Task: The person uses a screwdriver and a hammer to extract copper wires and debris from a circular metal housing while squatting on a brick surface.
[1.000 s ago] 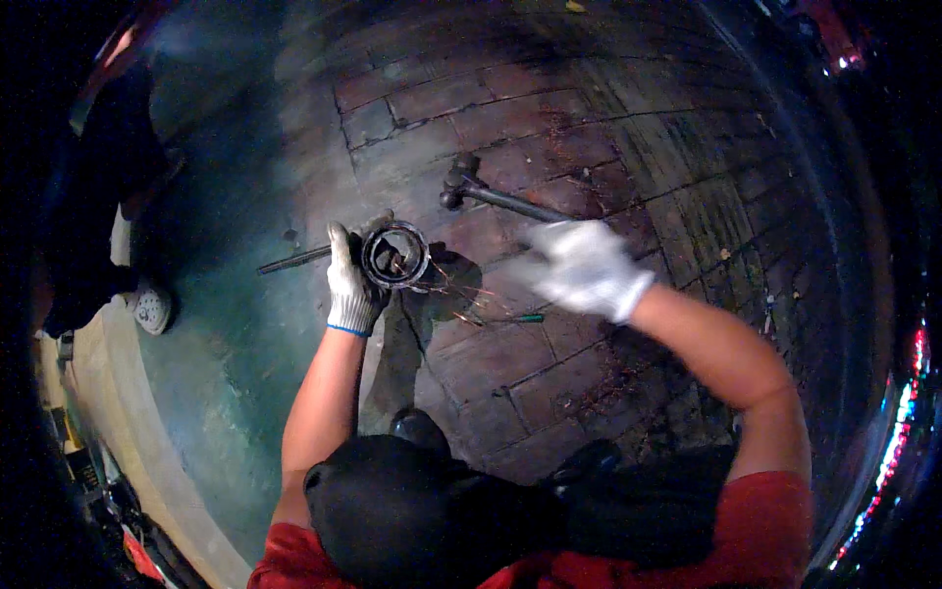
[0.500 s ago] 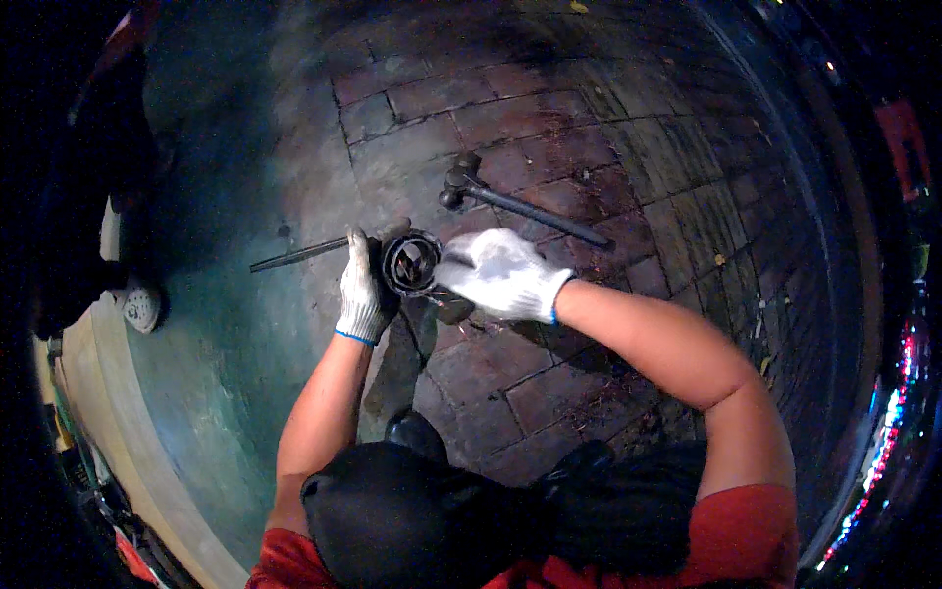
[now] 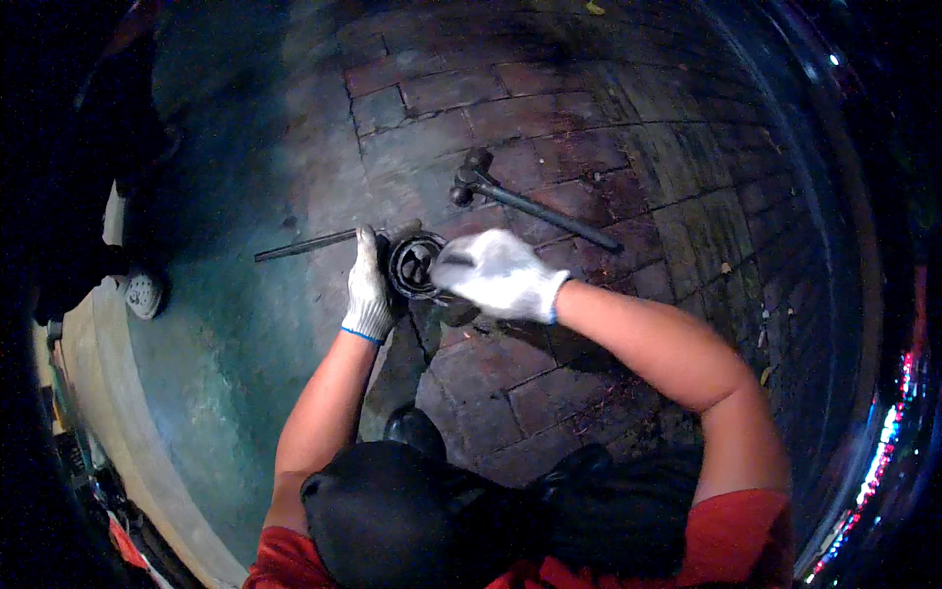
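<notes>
A round dark metal part (image 3: pixel 413 266) with a ringed rim and a recessed centre sits in front of me, its inner pieces catching some light. My left hand (image 3: pixel 369 290), in a white knit glove, grips its left side with the thumb up along the edge. At its right rim is my right hand (image 3: pixel 498 275), gloved the same way, the fingers curled together and slightly blurred. Whatever those fingers may hold is hidden. A thin dark metal bar (image 3: pixel 304 245) extends leftward from beside my left hand. Beyond my right hand lies a ball-peen hammer (image 3: pixel 549 216) on the paving.
Dark brick paving (image 3: pixel 530 388) spreads around the work, with a smooth greenish floor (image 3: pixel 216 393) on the left. Another person's light shoe (image 3: pixel 143 294) stands at the far left. My dark-clad knee (image 3: pixel 383 501) is close below the part.
The whole view has shifted slightly, moving the hammer and part a little rightward. My right hand has shifted slightly at the part's rim; my left keeps its grip.
</notes>
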Demonstrator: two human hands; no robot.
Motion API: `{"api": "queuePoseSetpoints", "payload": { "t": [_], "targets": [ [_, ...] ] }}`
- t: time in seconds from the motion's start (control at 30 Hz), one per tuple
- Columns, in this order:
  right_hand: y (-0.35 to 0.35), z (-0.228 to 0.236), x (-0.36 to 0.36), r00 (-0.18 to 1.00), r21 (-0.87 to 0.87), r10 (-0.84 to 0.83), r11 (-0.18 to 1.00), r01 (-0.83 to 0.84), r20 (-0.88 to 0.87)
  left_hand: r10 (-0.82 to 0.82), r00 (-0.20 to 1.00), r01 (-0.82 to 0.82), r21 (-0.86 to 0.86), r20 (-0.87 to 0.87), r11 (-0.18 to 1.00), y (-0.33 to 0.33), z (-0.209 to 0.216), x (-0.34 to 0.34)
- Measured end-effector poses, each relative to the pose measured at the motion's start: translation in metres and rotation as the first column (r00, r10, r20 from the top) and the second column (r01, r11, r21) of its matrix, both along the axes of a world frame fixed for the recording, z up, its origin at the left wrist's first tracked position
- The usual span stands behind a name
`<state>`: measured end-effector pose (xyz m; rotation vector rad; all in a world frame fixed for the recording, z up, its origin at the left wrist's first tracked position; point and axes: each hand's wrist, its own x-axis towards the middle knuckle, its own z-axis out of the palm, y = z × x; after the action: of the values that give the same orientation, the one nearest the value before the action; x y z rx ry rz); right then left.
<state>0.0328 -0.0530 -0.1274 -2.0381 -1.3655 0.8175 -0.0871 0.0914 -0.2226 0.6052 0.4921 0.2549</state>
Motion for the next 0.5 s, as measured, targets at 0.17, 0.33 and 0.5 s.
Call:
{"api": "queuePoseSetpoints", "payload": {
  "t": [0.17, 0.33, 0.5],
  "targets": [
    [-0.008, 0.017, 0.017, 0.935, 0.077, -0.180, 0.974, 0.213, -0.306, 0.078, 0.994, -0.085, -0.075, -0.082, 0.994, 0.003, -0.001, 0.000],
    [0.001, 0.011, 0.029, 0.982, 0.372, 0.027, 0.927, 0.045, -0.184, 0.029, 1.000, -0.025, -0.245, 0.012, 0.969, -0.009, 0.001, 0.007],
    [0.016, 0.033, 0.021, 0.595, 0.173, -0.160, 0.870, 0.462, -0.788, -0.023, 0.997, 0.027, -0.050, 0.080, 0.998, -0.020, 0.016, 0.011]
  ]
}}
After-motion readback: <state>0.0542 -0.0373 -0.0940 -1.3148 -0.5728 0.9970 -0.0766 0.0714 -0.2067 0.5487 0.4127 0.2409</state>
